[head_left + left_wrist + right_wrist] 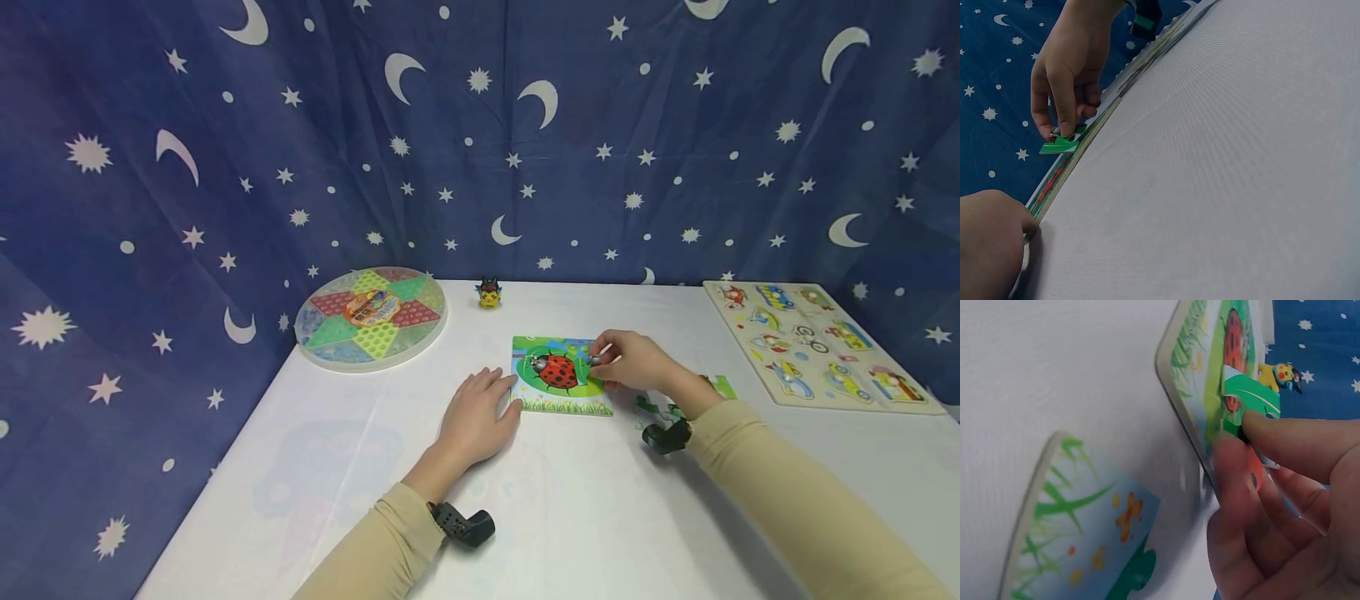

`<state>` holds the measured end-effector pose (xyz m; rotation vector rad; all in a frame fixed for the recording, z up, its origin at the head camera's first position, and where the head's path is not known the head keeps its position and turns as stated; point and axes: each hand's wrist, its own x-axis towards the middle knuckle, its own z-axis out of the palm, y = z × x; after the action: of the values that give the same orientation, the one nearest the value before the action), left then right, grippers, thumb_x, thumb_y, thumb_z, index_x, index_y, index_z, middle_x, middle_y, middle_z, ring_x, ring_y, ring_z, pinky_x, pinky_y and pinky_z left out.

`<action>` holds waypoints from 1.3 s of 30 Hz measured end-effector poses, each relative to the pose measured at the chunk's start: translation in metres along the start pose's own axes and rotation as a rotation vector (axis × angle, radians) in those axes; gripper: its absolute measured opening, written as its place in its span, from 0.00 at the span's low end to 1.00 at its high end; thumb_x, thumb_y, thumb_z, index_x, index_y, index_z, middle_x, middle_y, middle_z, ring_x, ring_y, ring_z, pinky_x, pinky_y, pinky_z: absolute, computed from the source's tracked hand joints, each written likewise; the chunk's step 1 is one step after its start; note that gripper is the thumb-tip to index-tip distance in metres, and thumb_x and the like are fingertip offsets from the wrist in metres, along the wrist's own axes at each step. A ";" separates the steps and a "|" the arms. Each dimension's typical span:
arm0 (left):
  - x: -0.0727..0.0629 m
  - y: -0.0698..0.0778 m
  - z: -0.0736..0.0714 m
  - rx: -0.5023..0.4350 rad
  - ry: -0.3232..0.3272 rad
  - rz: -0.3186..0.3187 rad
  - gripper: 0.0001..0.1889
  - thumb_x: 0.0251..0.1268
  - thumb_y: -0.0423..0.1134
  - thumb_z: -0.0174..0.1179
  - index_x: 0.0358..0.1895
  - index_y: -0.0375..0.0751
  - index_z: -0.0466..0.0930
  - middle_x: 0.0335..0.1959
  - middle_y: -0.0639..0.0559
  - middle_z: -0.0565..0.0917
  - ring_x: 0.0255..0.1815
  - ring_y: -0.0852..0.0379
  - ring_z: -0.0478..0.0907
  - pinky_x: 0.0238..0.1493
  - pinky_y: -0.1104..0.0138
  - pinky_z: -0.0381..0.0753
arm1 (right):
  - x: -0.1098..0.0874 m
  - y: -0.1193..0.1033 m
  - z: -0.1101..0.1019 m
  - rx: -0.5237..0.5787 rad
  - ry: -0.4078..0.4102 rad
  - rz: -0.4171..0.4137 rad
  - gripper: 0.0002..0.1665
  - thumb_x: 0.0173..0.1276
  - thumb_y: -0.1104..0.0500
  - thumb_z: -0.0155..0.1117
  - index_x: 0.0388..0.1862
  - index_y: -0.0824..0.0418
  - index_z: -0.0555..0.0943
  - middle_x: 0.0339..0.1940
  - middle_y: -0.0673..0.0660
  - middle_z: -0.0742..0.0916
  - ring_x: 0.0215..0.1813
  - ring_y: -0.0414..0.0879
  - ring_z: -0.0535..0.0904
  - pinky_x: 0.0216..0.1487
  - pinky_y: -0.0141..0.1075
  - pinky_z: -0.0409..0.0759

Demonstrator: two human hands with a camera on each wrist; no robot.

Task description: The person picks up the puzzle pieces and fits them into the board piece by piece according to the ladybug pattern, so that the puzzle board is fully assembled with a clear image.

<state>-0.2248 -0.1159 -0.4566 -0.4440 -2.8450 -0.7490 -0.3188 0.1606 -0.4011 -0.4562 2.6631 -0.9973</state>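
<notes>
A square ladybug puzzle board (566, 407) lies on the white table between my two hands. My left hand (474, 421) rests at its left edge with relaxed fingers, thumb and fingertips right at the side. Above the board's right part, my right hand (633, 360) pinches a green puzzle piece (1254, 390) with a bit of red on it. In the left wrist view the green piece (1060, 146) is tilted just over the board. Loose puzzle pieces (723, 386) lie right of the board, partly hidden by my right wrist; one has grass and orange butterflies (1085, 512).
A round star-patterned game board (367, 321) stands at the back left. A small yellow figurine (489, 294) is near the back edge. To the right lies a wooden picture board (825, 350). A blue moon-and-star curtain (450, 125) hangs behind the table.
</notes>
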 end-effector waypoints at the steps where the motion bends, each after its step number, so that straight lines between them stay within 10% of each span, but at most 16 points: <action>1: 0.000 0.000 0.000 -0.001 -0.001 0.000 0.26 0.77 0.50 0.53 0.71 0.43 0.75 0.73 0.42 0.72 0.78 0.44 0.61 0.80 0.54 0.53 | 0.001 0.000 0.001 -0.021 0.005 -0.007 0.15 0.68 0.61 0.71 0.50 0.63 0.79 0.37 0.58 0.83 0.29 0.47 0.81 0.31 0.38 0.84; 39: 0.000 -0.002 -0.002 -0.002 -0.004 0.009 0.26 0.77 0.50 0.52 0.71 0.43 0.75 0.73 0.42 0.73 0.78 0.44 0.62 0.80 0.53 0.54 | 0.016 -0.032 0.047 -0.126 0.127 -0.086 0.14 0.66 0.55 0.76 0.44 0.58 0.81 0.37 0.52 0.84 0.40 0.49 0.77 0.40 0.40 0.77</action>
<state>-0.2256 -0.1180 -0.4558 -0.4582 -2.8441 -0.7506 -0.3109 0.1038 -0.4159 -0.5555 2.8534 -0.9143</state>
